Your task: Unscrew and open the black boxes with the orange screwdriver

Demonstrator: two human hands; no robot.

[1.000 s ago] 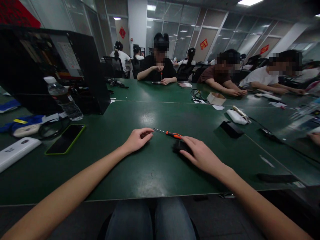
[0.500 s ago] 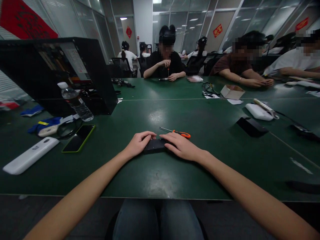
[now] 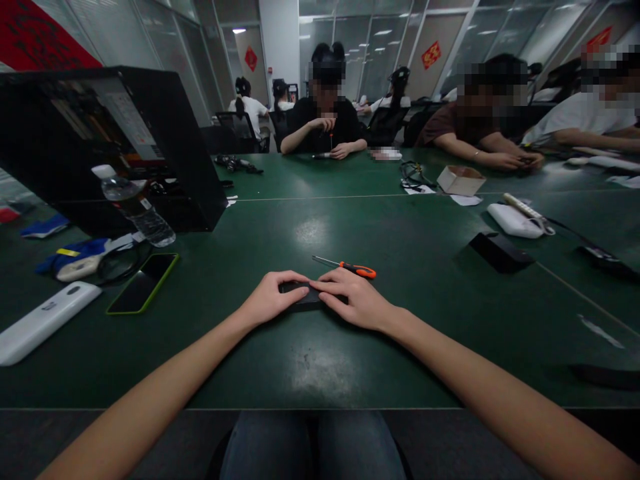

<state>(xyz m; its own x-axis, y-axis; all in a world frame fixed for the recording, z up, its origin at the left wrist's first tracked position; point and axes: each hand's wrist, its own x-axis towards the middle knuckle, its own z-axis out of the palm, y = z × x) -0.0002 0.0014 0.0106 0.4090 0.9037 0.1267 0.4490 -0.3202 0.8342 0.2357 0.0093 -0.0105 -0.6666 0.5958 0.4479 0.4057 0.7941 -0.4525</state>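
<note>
A flat black box-shaped object (image 3: 306, 305) lies on the green table, mostly covered by both hands, so I cannot make out its exact kind. My left hand (image 3: 273, 295) grips its left end, the thumb across the top and the fingers along the far side. Over the right part lies my right hand (image 3: 353, 295), thumb towards the near side and fingers pressed down on it. The fingertips of both hands meet near the middle. Just beyond them rests a screwdriver (image 3: 357, 269) with an orange and black handle, its shaft pointing left.
To the left are a black computer case (image 3: 195, 153), a water bottle (image 3: 137, 210), a green-edged phone (image 3: 144, 283) and a white device (image 3: 50, 320). A black box (image 3: 500, 253) and a white adapter (image 3: 517, 220) lie right. Across the table sits a person (image 3: 325, 120) holding a screwdriver.
My left thumb has moved right onto the top of the black object, and my right fingers have shifted left to meet the left fingertips. The view has turned slightly.
</note>
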